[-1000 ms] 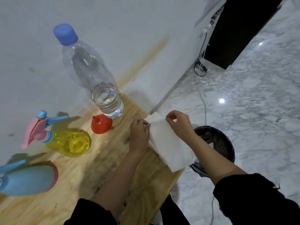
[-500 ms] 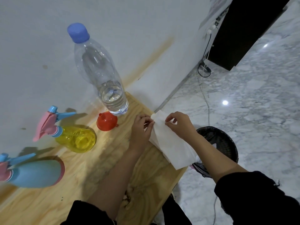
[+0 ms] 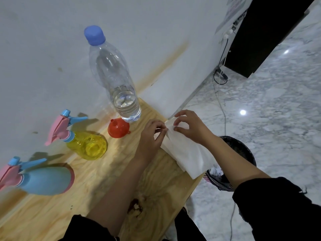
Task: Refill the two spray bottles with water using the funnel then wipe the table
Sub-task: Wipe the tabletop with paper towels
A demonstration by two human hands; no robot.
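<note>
At the far left, on the wooden table (image 3: 86, 197), is the blue spray bottle (image 3: 45, 180), and to its right is the yellow spray bottle (image 3: 88, 145). Both have their pink trigger heads on, so I judge that the filling part is finished. They are grouped near the wall, which leaves the near part of the board free for wiping.

Next comes the red funnel (image 3: 118, 127), resting on its wide mouth with the spout up (probably put this way so it does not roll). Just behind it, very close, stands the water bottle (image 3: 114, 80). It has its blue cap on and only a little water in the bottom.

Then comes my left hand (image 3: 151, 136). Its thumb and fingers are curled and pinch the far end of the white paper towel (image 3: 187, 152). My right hand (image 3: 192, 127) is just beside it and pinches the same end with bent fingertips. The two hands almost touch each other. I hold the towel at this one end because, I think, I want to separate or fold its layers before wiping.

The towel lies on the right end of the table, and its near corner hangs a little over the edge. Below this edge, on the marble floor, is a dark waste bin (image 3: 239, 150), convenient for the towel afterwards.
</note>
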